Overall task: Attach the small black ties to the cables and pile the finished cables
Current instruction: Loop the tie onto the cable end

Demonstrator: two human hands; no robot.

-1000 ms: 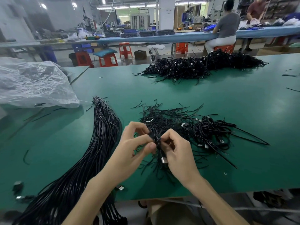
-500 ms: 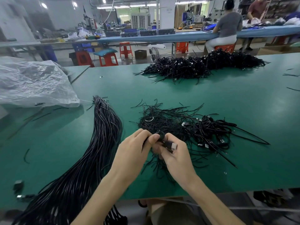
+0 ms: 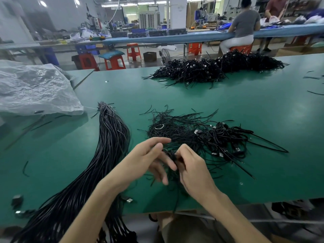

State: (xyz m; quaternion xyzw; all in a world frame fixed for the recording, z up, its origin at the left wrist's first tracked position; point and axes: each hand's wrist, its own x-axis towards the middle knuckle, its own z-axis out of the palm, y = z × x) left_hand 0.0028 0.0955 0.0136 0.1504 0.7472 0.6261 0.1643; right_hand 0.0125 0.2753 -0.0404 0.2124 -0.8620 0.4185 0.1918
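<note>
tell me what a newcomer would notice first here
Centre front, a left hand and right hand meet on a dark clump of black cable. A long bundle of black cables runs down the left of the green table, and a heap of tangled black cables lies far back.

Body parts in view: two hands, two forearms, one strip of clothing.

Left hand (image 3: 149, 160): bare skin throughout. Fingers (image 3: 163, 172) long and slim, outlines softened by motion blur, so nail detail cannot be read.

Right hand (image 3: 194, 172): bare, knuckles and tendons showing along the back; sharper than the left.

Left forearm (image 3: 98, 207): bare from wrist to the near frame edge, slender, smooth.

Right forearm (image 3: 233, 214): bare likewise, wrist to near right corner.

Garment (image 3: 189, 230): near centre, between the forearms, a dull grey-brown matte fabric with soft folds. Whether it is a shirt hem or trousers cannot be told.
</note>
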